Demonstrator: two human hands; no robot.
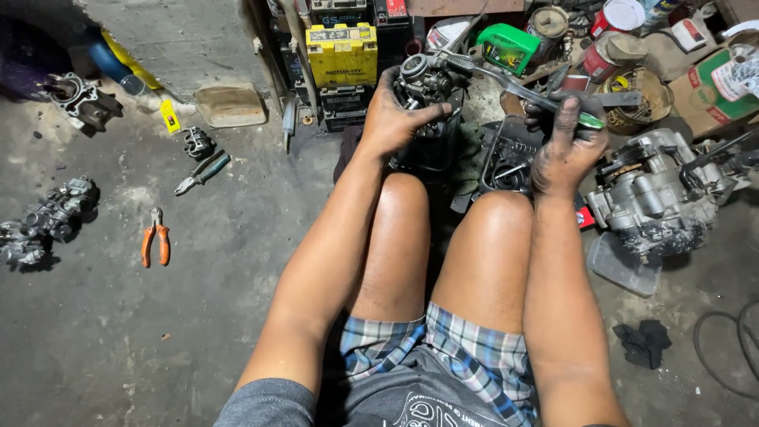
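Left hand (393, 119), greasy, fingers curled around grey metal carburetor (424, 77), held above knees. Right hand (565, 150) closed on long grey metal wrench (514, 85) reaching to carburetor top. Orange-handled pliers (155, 237) on concrete floor (158, 332), well apart left.

Packages and labels observed, all along the far side of the floor. A yellow box-shaped battery (341, 54) with a dark printed label stands upright at centre rear. Right of it lies a green plastic container (508, 46). A red-and-white tin (617, 16) stands upper right. A green-and-brown cardboard carton (715, 88) sits at far right. A small yellow tag (170, 115) lies at left.
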